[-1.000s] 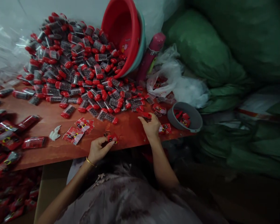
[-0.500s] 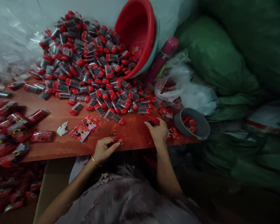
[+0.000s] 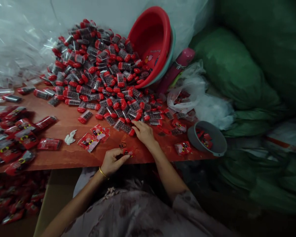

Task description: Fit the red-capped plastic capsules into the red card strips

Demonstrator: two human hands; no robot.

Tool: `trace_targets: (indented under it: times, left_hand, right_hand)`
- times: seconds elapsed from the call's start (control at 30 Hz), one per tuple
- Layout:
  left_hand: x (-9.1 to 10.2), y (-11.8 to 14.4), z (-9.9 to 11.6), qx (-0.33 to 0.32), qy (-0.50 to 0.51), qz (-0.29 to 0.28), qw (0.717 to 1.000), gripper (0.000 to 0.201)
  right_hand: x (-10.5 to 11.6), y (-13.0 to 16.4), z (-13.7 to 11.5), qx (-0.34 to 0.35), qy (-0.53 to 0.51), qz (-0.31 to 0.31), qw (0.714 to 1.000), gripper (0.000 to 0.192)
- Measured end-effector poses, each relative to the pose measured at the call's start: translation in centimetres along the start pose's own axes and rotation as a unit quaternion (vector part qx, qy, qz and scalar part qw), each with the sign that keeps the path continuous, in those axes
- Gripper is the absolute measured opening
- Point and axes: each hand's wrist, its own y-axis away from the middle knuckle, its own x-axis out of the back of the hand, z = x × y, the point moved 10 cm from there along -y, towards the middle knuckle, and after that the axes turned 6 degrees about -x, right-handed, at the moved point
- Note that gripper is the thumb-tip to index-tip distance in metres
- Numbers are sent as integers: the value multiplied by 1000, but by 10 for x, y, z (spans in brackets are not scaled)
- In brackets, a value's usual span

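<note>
Fingers of the left hand (image 3: 112, 161) pinch a small red piece (image 3: 128, 152) at the table (image 3: 71, 156) edge, where it could slip off, while the right hand (image 3: 144, 131), loosely spread, touches a capped tube (image 3: 128, 129).

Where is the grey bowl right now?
The grey bowl sits at the table's right front corner, right of the right hand, below the white bag.
</note>
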Motion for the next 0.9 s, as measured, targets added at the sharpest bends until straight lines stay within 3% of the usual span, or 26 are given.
trace_targets:
  times: [0.2,0.57,0.73,0.8,0.9]
  left_hand:
    - [1,0,0,5,5,3,1000,22]
    - [2,1,-5,-12,-25,1,1000,20]
    - [2,3,-7,-8,-38,1,999,20]
    - [2,3,-6,-10,-33,-2,999,20]
    - [2,2,-6,-12,-24,-1,1000,19]
  right_hand:
    - [-23,-8,-7,-24,84,-82,993,20]
    - [-6,2,4,-94,116,-94,984,10]
    - [37,28,19,-92,60,-44,993,15]
    - [72,42,43,-130,14,47,990,22]
    - [113,65,88,-213,-31,170,962,26]
